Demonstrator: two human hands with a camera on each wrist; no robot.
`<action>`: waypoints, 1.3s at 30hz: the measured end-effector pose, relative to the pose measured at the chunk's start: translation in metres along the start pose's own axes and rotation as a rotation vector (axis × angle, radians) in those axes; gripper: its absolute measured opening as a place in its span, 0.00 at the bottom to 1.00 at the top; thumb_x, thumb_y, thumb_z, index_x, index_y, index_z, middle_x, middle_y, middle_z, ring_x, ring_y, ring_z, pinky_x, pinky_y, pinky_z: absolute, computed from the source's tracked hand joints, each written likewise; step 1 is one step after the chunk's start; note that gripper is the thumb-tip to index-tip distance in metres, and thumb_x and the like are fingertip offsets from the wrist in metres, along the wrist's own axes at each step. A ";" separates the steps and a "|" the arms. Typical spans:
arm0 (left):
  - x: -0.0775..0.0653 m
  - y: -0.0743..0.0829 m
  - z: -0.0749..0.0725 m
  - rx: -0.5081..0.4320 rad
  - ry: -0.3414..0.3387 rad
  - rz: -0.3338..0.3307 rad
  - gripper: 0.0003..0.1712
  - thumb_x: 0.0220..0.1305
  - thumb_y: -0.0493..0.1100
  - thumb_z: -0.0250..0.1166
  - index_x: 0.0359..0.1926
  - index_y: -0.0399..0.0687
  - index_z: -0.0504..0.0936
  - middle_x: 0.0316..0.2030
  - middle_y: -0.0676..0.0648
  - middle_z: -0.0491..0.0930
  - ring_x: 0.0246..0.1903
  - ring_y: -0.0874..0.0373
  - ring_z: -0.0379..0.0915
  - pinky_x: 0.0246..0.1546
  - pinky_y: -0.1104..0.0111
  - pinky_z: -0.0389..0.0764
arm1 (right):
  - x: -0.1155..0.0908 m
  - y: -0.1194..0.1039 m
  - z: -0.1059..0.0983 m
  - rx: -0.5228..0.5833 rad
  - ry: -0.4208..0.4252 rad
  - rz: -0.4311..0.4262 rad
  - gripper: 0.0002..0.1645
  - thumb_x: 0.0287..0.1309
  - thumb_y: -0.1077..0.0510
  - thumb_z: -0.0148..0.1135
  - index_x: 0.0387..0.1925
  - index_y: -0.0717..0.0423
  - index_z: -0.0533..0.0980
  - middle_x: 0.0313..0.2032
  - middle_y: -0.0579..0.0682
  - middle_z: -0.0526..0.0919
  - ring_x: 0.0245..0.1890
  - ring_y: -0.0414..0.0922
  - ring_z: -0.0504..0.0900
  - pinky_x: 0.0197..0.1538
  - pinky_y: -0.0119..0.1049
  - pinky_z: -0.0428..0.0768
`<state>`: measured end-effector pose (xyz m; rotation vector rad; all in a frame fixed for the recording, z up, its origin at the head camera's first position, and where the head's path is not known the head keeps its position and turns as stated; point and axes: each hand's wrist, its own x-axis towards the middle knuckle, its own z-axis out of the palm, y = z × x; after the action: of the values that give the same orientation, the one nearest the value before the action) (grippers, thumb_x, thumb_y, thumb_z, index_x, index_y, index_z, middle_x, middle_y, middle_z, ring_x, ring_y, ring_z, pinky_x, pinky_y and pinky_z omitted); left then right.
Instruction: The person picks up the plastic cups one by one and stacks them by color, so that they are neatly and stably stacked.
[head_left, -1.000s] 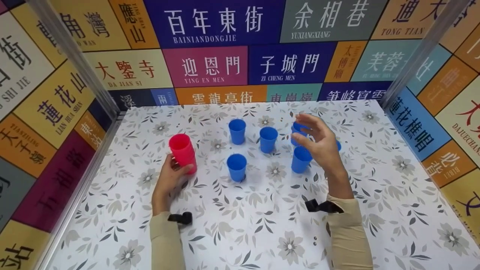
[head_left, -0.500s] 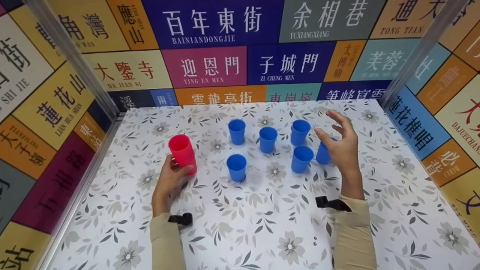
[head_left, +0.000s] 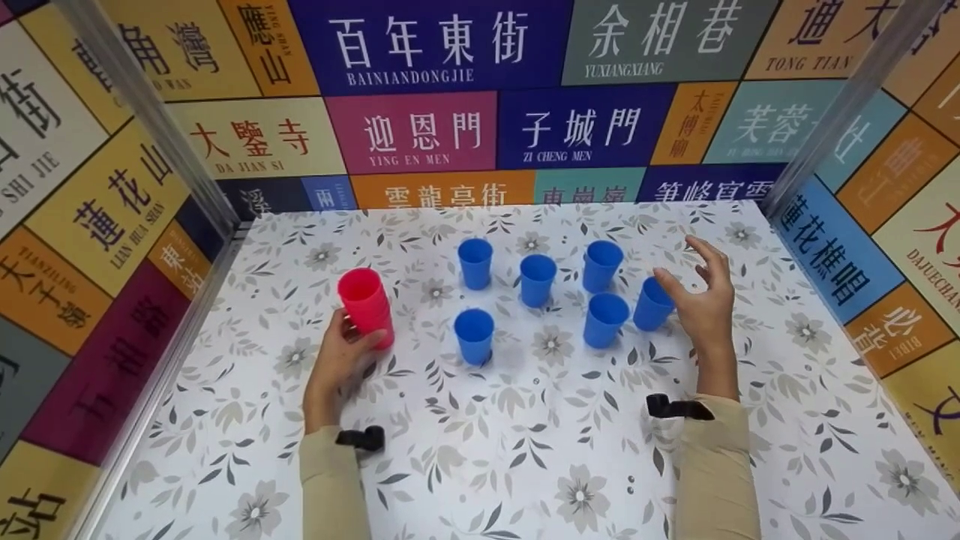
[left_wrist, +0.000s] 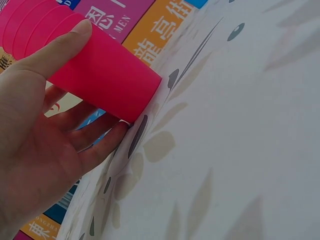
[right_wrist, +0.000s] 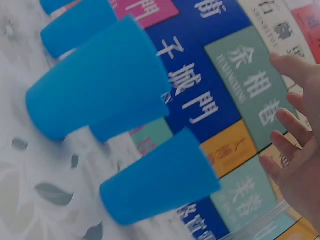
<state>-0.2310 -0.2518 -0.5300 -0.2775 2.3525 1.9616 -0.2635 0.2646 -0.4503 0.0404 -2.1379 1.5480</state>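
A stack of nested red cups stands at the left of the table, and my left hand grips it low down. In the left wrist view the thumb lies across the stack and the fingers pass behind it. My right hand is raised beside the rightmost blue cup, fingers and thumb spread around nothing. The right wrist view shows a gap between that hand and the nearest blue cup. Two more blue cups, one behind and one in front, stand just left of it.
Toward the middle stand three other upright blue cups: one at the back, one at centre and one nearer. Panels with printed characters wall the flower-patterned table at the back and sides.
My right hand has moved right, from over the two right-hand blue cups to beside the rightmost one, uncovering them. The left hand and red stack have stayed put.
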 end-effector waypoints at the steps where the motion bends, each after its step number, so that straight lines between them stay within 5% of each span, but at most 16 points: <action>1: 0.000 0.000 0.000 -0.012 -0.001 0.000 0.50 0.55 0.53 0.77 0.71 0.50 0.58 0.68 0.39 0.67 0.68 0.45 0.65 0.71 0.53 0.67 | -0.002 0.000 -0.001 0.014 -0.015 0.021 0.38 0.58 0.62 0.70 0.69 0.53 0.69 0.69 0.51 0.68 0.72 0.44 0.63 0.73 0.42 0.63; 6: -0.001 0.000 0.001 -0.051 0.003 -0.002 0.49 0.54 0.53 0.77 0.71 0.50 0.59 0.67 0.40 0.68 0.68 0.46 0.65 0.70 0.54 0.68 | -0.005 0.012 -0.006 0.007 -0.078 0.117 0.42 0.59 0.58 0.70 0.73 0.52 0.64 0.72 0.54 0.64 0.76 0.49 0.59 0.76 0.51 0.60; 18: -0.001 -0.001 0.000 -0.046 -0.004 0.028 0.46 0.58 0.48 0.75 0.70 0.47 0.59 0.67 0.39 0.68 0.68 0.45 0.65 0.71 0.54 0.68 | 0.001 0.065 -0.006 -0.018 -0.191 0.232 0.53 0.58 0.53 0.72 0.78 0.49 0.53 0.77 0.53 0.59 0.77 0.51 0.57 0.76 0.53 0.59; 29: -0.005 0.001 -0.006 -0.002 -0.003 0.068 0.47 0.58 0.46 0.75 0.71 0.45 0.59 0.69 0.39 0.66 0.69 0.44 0.65 0.71 0.53 0.69 | -0.003 0.076 -0.004 0.050 -0.241 0.333 0.52 0.60 0.54 0.70 0.78 0.53 0.52 0.76 0.56 0.60 0.77 0.52 0.58 0.77 0.50 0.59; 39: -0.013 0.021 -0.012 -0.026 0.055 0.140 0.52 0.58 0.49 0.75 0.76 0.49 0.54 0.73 0.42 0.62 0.71 0.48 0.61 0.71 0.53 0.69 | -0.005 0.075 -0.004 0.038 -0.220 0.381 0.51 0.58 0.47 0.72 0.76 0.49 0.57 0.76 0.56 0.61 0.76 0.52 0.61 0.77 0.49 0.62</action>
<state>-0.2213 -0.2583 -0.5056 -0.1737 2.4438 2.0728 -0.2799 0.2934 -0.5176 -0.2052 -2.3905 1.8726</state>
